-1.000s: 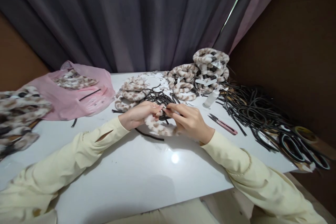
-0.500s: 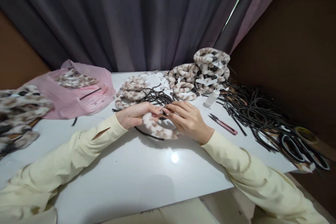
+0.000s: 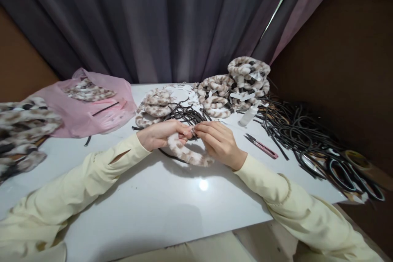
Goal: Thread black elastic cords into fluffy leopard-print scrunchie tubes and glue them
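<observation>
A white furry tube with brown spots (image 3: 187, 154) hangs in a curve between my hands, just above the table. My left hand (image 3: 161, 134) is closed round one end of it, thumb on top. With its fingertips pinched together, my right hand (image 3: 220, 141) meets the left at the same end; the small part between the fingertips is too hidden to make out. The tube's other end runs in under my right palm. Right behind my fingers lies a bundle of black cords (image 3: 187, 112), and one loose black cord (image 3: 172, 155) passes beneath the tube.
Furry rings (image 3: 248, 75) are stacked at the back right, more (image 3: 156, 102) behind my left hand. A small bottle (image 3: 248, 115) and pink thread snips (image 3: 260, 146) lie right. Farther right are a black cord heap (image 3: 297, 127) and scissors (image 3: 340, 172). A pink bag (image 3: 119, 86) stands left.
My hands stay together at the tube's end, and the right fingers have shifted their pinch slightly. The hanging curve of the tube has dropped a little and covers more of the loose cord.
</observation>
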Demonstrator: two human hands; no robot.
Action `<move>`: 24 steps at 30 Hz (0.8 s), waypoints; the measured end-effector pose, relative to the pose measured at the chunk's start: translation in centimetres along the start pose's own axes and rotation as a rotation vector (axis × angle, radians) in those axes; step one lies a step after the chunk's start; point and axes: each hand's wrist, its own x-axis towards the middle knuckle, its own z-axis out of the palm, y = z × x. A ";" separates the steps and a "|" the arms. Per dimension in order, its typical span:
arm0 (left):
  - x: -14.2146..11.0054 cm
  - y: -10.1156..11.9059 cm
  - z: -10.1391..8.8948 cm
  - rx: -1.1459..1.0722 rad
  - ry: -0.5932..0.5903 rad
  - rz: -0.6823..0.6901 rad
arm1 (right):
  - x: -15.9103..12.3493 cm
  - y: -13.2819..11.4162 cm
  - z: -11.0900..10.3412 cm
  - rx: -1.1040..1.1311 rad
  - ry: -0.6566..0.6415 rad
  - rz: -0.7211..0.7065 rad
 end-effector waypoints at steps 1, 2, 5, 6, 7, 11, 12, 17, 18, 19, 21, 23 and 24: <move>0.0 0.0 0.0 -0.011 -0.006 -0.006 | 0.0 0.0 0.1 0.021 0.020 0.038; 0.0 0.1 0.1 -0.023 -0.012 -0.017 | 0.0 -0.1 0.2 0.041 0.041 0.078; 0.1 0.0 0.1 -0.051 -0.022 -0.032 | 0.1 -0.3 0.6 0.099 0.108 0.200; 0.1 -0.1 0.1 -0.054 -0.021 -0.023 | 0.2 -0.4 0.7 0.117 0.128 0.240; 0.1 -0.2 0.2 -0.054 -0.020 -0.012 | 0.3 -0.5 0.7 0.136 0.145 0.277; 0.0 -0.4 0.3 -0.023 -0.005 0.034 | 0.8 -0.9 0.8 0.225 0.198 0.425; 0.0 -0.5 0.4 -0.013 -0.003 0.044 | 0.8 -1.0 0.8 0.253 0.209 0.469; -0.2 -0.7 0.7 0.116 0.037 0.115 | 0.8 -0.9 1.0 0.441 0.209 0.799; -0.2 -0.7 0.7 0.154 0.049 0.131 | 0.8 -0.8 1.0 0.490 0.204 0.866; -0.2 -0.8 0.8 0.191 0.058 0.145 | 0.9 -0.7 1.0 0.545 0.197 0.927; -0.3 -1.0 1.0 0.261 0.076 0.174 | 0.9 -0.3 0.9 0.689 0.173 1.036; -0.3 -1.2 1.1 0.347 0.093 0.225 | 1.0 -0.1 0.7 0.836 0.141 1.124; -0.4 -1.3 1.1 0.402 0.100 0.261 | 1.1 0.0 0.7 0.887 0.131 1.158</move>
